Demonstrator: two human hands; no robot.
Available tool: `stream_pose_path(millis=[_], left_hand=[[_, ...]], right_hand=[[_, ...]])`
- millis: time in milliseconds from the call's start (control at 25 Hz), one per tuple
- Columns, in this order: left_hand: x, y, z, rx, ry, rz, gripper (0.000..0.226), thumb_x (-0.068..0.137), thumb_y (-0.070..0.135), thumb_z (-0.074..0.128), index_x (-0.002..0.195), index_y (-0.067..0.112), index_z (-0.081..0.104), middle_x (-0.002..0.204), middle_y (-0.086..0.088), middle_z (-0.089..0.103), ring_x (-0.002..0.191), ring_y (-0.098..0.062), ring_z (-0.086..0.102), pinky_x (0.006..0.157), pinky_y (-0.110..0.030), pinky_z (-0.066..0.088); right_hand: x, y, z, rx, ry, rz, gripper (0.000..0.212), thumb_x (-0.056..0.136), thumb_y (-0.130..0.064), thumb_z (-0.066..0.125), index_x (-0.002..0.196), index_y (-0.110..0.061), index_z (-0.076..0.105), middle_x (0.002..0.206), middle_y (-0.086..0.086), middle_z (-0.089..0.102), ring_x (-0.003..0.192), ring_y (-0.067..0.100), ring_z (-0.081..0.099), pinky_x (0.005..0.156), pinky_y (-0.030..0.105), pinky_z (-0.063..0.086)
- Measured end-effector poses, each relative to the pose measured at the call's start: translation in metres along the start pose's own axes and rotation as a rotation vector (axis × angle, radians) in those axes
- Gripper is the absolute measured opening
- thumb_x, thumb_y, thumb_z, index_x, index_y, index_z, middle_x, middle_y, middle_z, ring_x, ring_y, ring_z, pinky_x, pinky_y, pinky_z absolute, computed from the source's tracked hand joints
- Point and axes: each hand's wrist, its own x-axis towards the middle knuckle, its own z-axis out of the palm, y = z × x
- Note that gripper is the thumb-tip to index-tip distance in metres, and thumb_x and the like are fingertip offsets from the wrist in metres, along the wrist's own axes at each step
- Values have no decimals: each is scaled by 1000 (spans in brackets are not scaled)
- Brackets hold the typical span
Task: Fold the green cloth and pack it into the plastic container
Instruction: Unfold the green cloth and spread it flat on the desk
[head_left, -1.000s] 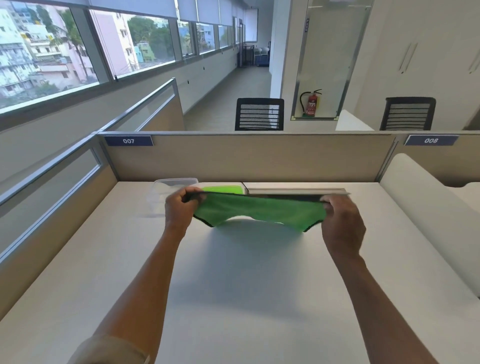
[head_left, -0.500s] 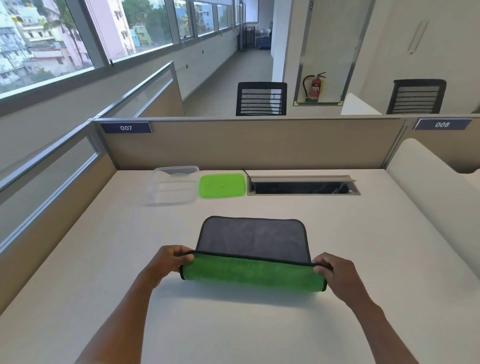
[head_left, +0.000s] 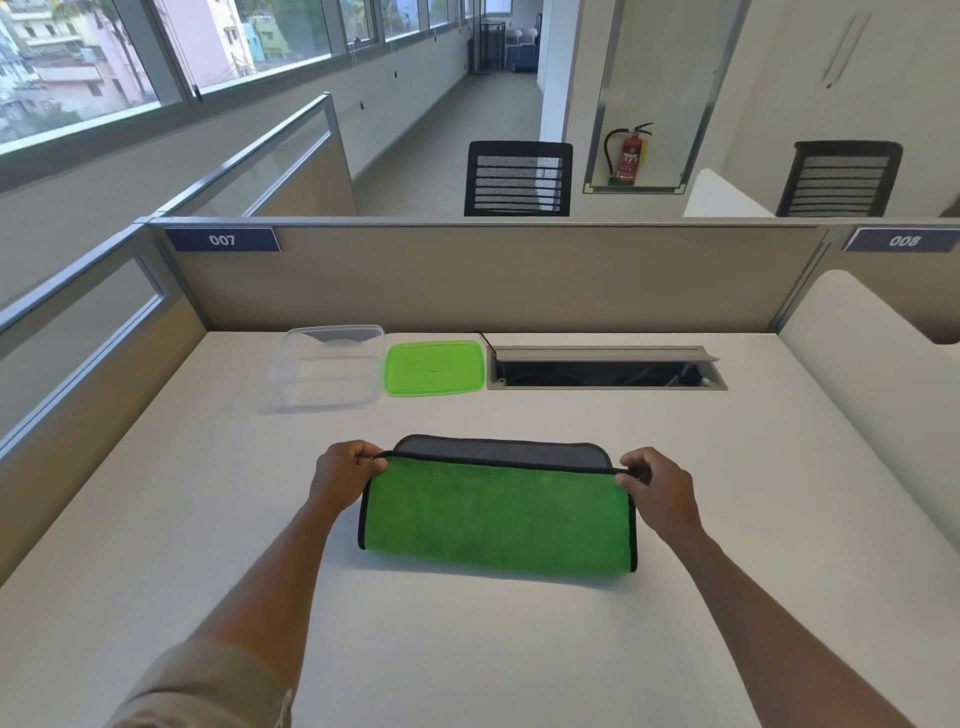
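The green cloth (head_left: 496, 514) with a black hem lies on the white desk (head_left: 467, 649), its green half folded over the grey underside, of which a strip shows along the far edge. My left hand (head_left: 343, 475) pinches the folded edge's left corner. My right hand (head_left: 657, 488) pinches the right corner. The clear plastic container (head_left: 327, 371) stands without a lid at the back left of the desk, well beyond the cloth. Its green lid (head_left: 434, 368) lies flat just right of it.
An open cable slot (head_left: 605, 370) with a raised metal flap is set in the desk right of the lid. Partition walls (head_left: 493, 280) close the desk at the back and left. A white rounded divider (head_left: 878, 395) runs along the right side.
The cloth was held stretched in the air, then laid down grey side up. Both hands have carried the near green edge away from me over the grey side, nearly to the far edge.
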Motion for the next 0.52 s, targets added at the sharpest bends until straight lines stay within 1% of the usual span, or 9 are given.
stream_pose_path(millis=[80, 160, 360, 520], left_hand=[[15, 10, 8, 28, 41, 5, 7, 79, 17, 77, 83, 18, 72, 73, -3, 71, 76, -21, 64, 69, -28, 47], [23, 18, 12, 43, 54, 1, 8, 79, 19, 78, 84, 19, 71, 71, 0, 69, 75, -19, 63, 65, -26, 43], [61, 22, 22, 127, 57, -15, 10, 81, 18, 74, 91, 17, 73, 75, 0, 68, 78, -19, 61, 72, -26, 42], [76, 22, 32, 152, 59, -32, 13, 82, 17, 72, 95, 15, 73, 78, -1, 68, 79, -20, 61, 72, -27, 42]], right_hand=[[20, 4, 8, -20, 18, 38, 18, 77, -5, 75, 92, -9, 67, 80, 3, 68, 76, 20, 64, 70, 25, 45], [33, 7, 11, -43, 28, 78, 19, 77, -8, 77, 93, -8, 67, 80, 3, 68, 77, 22, 63, 72, 26, 42], [69, 14, 30, -83, 23, 144, 21, 80, -6, 74, 99, -6, 64, 85, 4, 64, 80, 21, 59, 74, 25, 38], [87, 21, 39, -108, 43, 212, 22, 80, -12, 75, 97, -5, 63, 79, 5, 64, 76, 23, 57, 70, 27, 38]])
